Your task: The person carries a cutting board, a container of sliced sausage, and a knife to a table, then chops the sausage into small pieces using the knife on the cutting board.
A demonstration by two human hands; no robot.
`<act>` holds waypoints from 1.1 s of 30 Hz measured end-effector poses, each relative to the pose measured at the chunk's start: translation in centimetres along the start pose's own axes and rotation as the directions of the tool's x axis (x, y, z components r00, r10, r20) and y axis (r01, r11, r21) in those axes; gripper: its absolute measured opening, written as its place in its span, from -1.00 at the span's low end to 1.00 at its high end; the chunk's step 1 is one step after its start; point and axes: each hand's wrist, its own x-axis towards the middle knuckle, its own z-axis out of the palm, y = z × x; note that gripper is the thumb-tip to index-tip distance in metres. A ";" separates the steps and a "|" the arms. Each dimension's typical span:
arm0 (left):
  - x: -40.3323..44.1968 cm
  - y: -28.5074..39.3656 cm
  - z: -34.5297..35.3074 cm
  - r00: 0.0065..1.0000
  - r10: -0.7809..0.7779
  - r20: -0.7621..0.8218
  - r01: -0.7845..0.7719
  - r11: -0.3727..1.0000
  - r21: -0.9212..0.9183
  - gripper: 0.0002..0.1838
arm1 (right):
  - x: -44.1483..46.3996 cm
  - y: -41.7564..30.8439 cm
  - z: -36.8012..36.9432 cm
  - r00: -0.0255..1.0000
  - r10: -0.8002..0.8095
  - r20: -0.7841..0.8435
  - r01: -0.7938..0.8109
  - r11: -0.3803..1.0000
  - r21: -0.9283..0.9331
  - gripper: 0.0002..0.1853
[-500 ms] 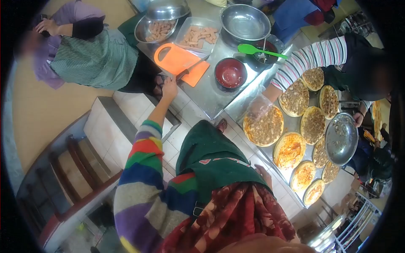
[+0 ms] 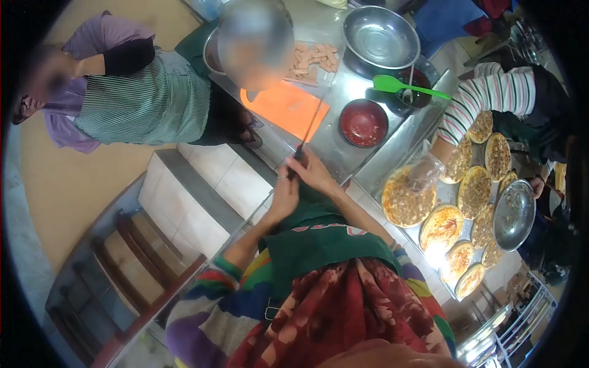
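My left hand (image 2: 284,195), with a ring on one finger, is closed around the lower end of the black handle of a knife (image 2: 311,126). The fingers of my right hand (image 2: 316,173) press on the same handle from the other side. The long blade points up and away, over the edge of an orange cutting board (image 2: 289,109). A red-lined bowl (image 2: 363,123) stands to the board's right. Behind the board is a clear tray (image 2: 331,76) with sausage pieces (image 2: 316,56).
A person in a striped apron (image 2: 147,98) stands at the left. At the right, a co-worker's gloved hand (image 2: 425,172) touches a topped flatbread (image 2: 408,199) among several on a tray. A steel basin (image 2: 381,37) and green spatula (image 2: 402,86) are at the back.
My left hand has drawn the knife back toward my body. My right hand has come up from my side and joined it at the handle. The view has shifted.
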 end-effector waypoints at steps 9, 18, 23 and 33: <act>10.0 -7.0 -3.7 0.988 -0.133 -0.080 0.117 0.976 -0.183 -0.60 | 10.8 -2.3 -3.5 0.865 -0.071 -0.496 -0.004 0.989 -0.148 -0.69; 27.7 -14.7 -7.9 0.442 -0.829 -0.343 0.641 0.559 -0.526 -0.11 | 18.5 -2.4 -6.3 0.599 0.025 -0.800 -0.305 0.931 -0.199 -0.38; 28.4 -13.2 -8.6 0.511 -0.852 -0.113 0.660 0.473 -0.583 -0.27 | 21.2 -0.8 -6.5 0.541 0.100 -0.835 -0.268 0.962 -0.059 -0.53; 21.6 -14.9 -9.6 0.648 -0.760 -0.043 0.585 0.534 -0.611 -0.55 | 19.8 -2.5 -5.4 0.453 0.083 -0.888 -0.172 0.985 0.004 -0.76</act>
